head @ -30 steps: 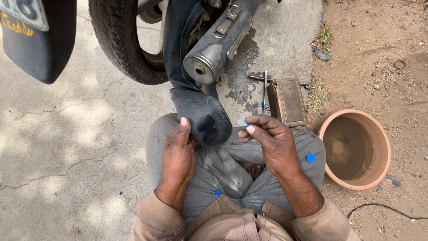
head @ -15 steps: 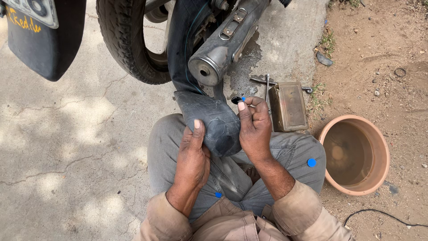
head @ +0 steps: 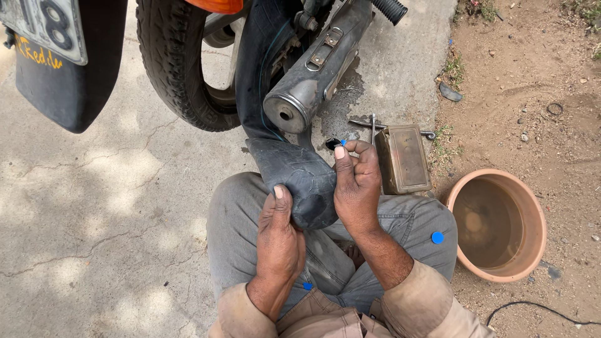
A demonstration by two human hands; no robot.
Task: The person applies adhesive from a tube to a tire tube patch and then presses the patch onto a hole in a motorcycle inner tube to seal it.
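The person sits on the concrete with a loop of black inner tube (head: 294,181) pulled out from the motorcycle's rear tyre (head: 178,69) and draped over the knees, so the rubber lies flat enough to work on. The left hand (head: 278,241) closes around the near end of the loop, thumb on top and fingers curled beneath, pinning it against the lap. The right hand (head: 357,184) presses on the tube's right flank, while its thumb and forefinger pinch a small dark piece with a blue tip (head: 333,143) just above the rubber; what it is cannot be told. Just right of those fingers sits a brown metal box (head: 404,159), with a terracotta bowl (head: 501,266) farther right. The exhaust silencer (head: 313,81) hangs just beyond the fingertips.
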